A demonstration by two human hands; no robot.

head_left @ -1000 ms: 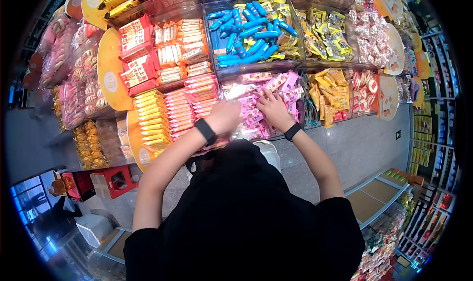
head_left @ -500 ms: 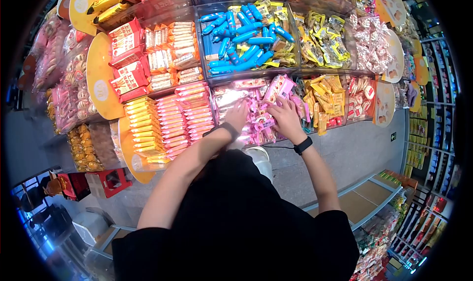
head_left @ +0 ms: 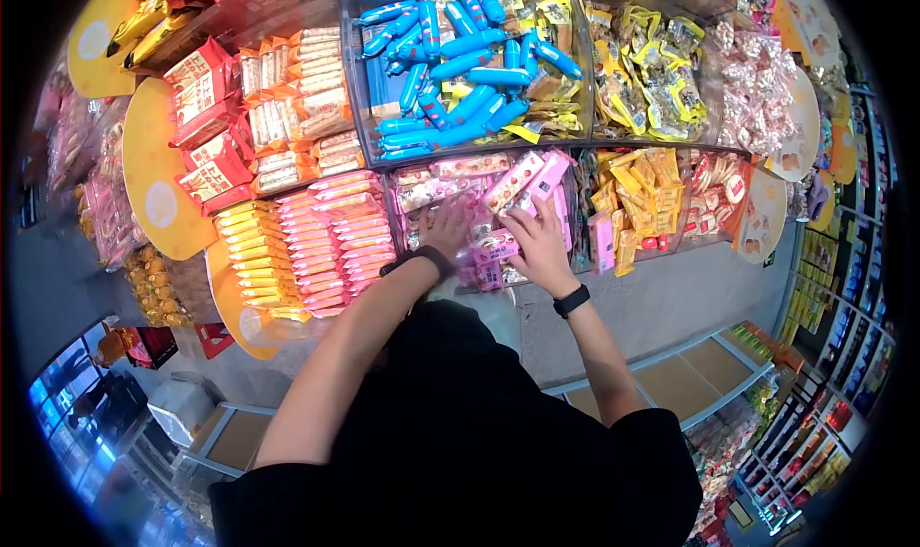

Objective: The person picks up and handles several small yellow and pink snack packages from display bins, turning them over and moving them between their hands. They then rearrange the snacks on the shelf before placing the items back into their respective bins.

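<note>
Several pink wrapped snack bars [head_left: 515, 185] lie in a clear-walled bin at the front of the display, some patterned with red fruit. My left hand [head_left: 446, 227] rests low over the left part of this bin, fingers apart and slightly blurred. Packets beneath that palm are partly covered. On the right side of the bin, my right hand [head_left: 539, 248] has its fingers spread and bent, with fingertips touching the lower end of a tilted pink bar. Its thumb lies near another pink packet [head_left: 494, 247]. Both wrists wear dark bands.
Behind the pink bin sits a divided bin of blue tube-shaped packets [head_left: 470, 66]. Rows of pink packets [head_left: 335, 245] and yellow packets [head_left: 257, 259] stand to the left. Yellow-orange packets [head_left: 640, 197] lie to the right. Clear dividers separate the bins. A grey-framed shelf [head_left: 671, 379] stands lower right.
The view has shifted closer over the display. My left hand has spread lower over the bars, and my right hand has moved slightly. Pink bars near it now lie differently.
</note>
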